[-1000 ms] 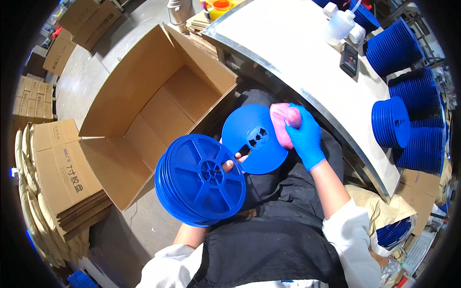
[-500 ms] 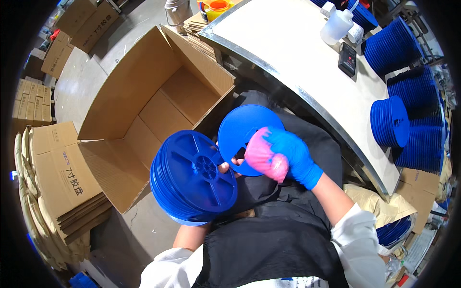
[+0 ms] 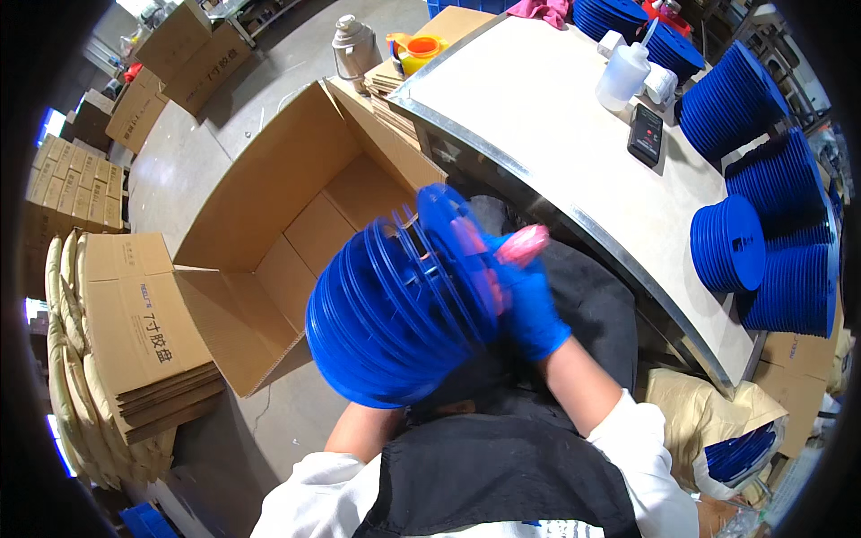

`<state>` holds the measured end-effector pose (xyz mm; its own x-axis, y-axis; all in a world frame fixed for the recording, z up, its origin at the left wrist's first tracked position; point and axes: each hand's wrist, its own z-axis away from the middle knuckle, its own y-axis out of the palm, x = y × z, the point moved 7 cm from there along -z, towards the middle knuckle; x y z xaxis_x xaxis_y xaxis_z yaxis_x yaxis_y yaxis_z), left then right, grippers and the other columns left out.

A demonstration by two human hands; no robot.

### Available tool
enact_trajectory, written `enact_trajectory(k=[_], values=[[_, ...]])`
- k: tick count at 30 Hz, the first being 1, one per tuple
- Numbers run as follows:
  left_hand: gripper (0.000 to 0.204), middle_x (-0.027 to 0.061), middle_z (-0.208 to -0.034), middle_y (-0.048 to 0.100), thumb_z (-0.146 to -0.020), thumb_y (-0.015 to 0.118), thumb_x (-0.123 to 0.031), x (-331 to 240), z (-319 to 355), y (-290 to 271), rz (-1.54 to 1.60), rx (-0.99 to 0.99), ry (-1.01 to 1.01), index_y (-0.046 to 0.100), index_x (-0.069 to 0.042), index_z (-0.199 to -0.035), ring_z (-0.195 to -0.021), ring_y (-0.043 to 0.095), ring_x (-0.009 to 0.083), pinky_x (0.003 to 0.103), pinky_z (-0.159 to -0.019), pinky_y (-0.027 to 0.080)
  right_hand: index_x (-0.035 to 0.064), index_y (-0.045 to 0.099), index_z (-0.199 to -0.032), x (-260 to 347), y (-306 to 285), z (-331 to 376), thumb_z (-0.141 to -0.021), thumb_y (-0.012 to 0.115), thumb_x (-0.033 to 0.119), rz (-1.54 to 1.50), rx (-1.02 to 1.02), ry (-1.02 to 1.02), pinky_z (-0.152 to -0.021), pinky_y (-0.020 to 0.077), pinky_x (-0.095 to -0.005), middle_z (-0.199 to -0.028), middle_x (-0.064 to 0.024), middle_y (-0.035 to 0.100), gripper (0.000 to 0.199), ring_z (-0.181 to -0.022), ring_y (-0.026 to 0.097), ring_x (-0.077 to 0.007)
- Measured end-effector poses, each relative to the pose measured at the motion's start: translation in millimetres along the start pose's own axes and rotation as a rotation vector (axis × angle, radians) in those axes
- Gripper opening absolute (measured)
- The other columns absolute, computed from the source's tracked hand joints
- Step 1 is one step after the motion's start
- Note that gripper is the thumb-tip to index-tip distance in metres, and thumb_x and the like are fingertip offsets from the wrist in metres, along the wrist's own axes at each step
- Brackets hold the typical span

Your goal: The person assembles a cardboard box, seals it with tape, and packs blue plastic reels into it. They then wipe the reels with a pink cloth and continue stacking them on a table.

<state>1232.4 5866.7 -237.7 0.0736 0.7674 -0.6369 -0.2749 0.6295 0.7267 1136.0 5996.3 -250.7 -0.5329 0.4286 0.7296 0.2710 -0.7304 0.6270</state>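
Note:
A stack of blue plastic reels [image 3: 386, 314] hangs above my lap, its discs fanned apart at the upper right end and smeared by motion. My left forearm [image 3: 363, 432] reaches up beneath the stack, and that hand bears it, mostly hidden behind the discs. At the right end of the stack stands one blue disc [image 3: 448, 233], tilted. My right hand [image 3: 531, 309], in a blue glove, closes on a pink cloth [image 3: 523, 245] and presses it against this disc's outer face.
An open cardboard box [image 3: 260, 188] stands ahead on the left, beside flattened cartons [image 3: 134, 305]. On the white table [image 3: 520, 99] are a squeeze bottle [image 3: 623, 79], a black handheld device [image 3: 645, 134] and several blue reel stacks [image 3: 728, 244]. A paper sack [image 3: 677, 421] holds blue discs at lower right.
The single disc, held apart from the stack before, is now up against its right end. The stack has tilted and swung right. My right hand with the cloth has shifted to the disc's edge.

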Motion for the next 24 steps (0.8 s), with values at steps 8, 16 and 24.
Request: enact_trajectory(k=[8,16,24], values=[[0.06,0.0176,-0.15,0.036,-0.1,0.049,-0.033,5.6,0.5,14.7,0.041,0.01,-0.017,0.027,-0.011,-0.15,-0.131,0.045,0.0388,0.051,-0.109,0.039,0.0026,0.052,-0.131,38.5,80.4,54.4,-0.095,0.061,0.02,0.687,0.246,-0.725,-0.102,0.0444,-0.0379,-0.13,-0.0149,0.058,0.041,-0.117,0.057,-0.0251],[0.061,0.0178,-0.151,0.035,-0.1,0.049,-0.034,-1.6,3.8,39.5,0.164,0.005,-0.001,0.026,-0.011,-0.152,-0.132,0.044,0.0392,0.051,-0.11,0.039,0.0044,0.065,-0.107,42.8,35.6,6.1,-0.084,0.073,0.026,0.657,-0.067,-0.286,-0.083,0.0521,-0.0343,-0.094,-0.0123,0.07,0.032,-0.091,0.067,-0.0235],[0.075,0.0297,-0.152,0.027,-0.097,0.046,-0.051,7.0,-2.7,62.4,0.737,0.318,-0.376,0.016,-0.013,-0.155,-0.128,0.045,0.0489,0.056,-0.102,0.045,0.0047,0.06,-0.124,61.8,51.9,89.0,-0.086,0.071,0.018,0.123,0.47,0.027,-0.101,0.0454,-0.0375,-0.125,-0.0115,0.063,0.041,-0.116,0.059,-0.0242]])
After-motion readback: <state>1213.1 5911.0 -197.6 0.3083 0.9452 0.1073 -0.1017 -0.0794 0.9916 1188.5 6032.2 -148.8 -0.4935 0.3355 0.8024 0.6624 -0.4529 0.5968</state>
